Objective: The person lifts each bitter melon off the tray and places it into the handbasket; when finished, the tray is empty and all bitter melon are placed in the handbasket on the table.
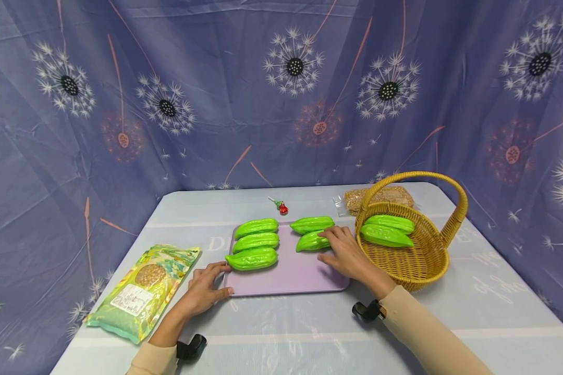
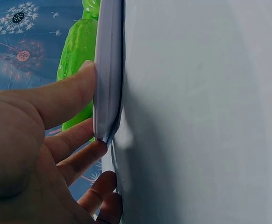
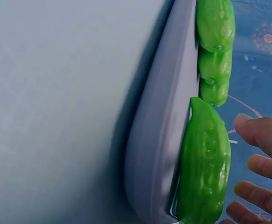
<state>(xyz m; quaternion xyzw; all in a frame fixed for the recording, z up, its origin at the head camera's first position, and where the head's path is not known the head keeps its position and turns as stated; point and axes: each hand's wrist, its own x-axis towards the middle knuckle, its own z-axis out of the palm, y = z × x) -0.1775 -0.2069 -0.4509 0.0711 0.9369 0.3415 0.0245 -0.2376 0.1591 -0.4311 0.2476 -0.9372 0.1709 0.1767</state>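
L hand (image 1: 206,291) grips corner of lilac tray (image 1: 286,278), thumb on rim. R hand (image 1: 344,255) open, fingers touching a green gourd (image 1: 311,242) on tray, beside wicker basket (image 1: 419,263).

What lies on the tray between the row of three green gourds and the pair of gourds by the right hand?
Nothing: in the head view a bare strip of the purple tray separates the three gourds from the pair by the right hand.

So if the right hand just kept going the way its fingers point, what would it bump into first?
Probably the nearer green gourd on the purple tray; the right hand already reaches it with its fingertips, though actual contact is unclear.
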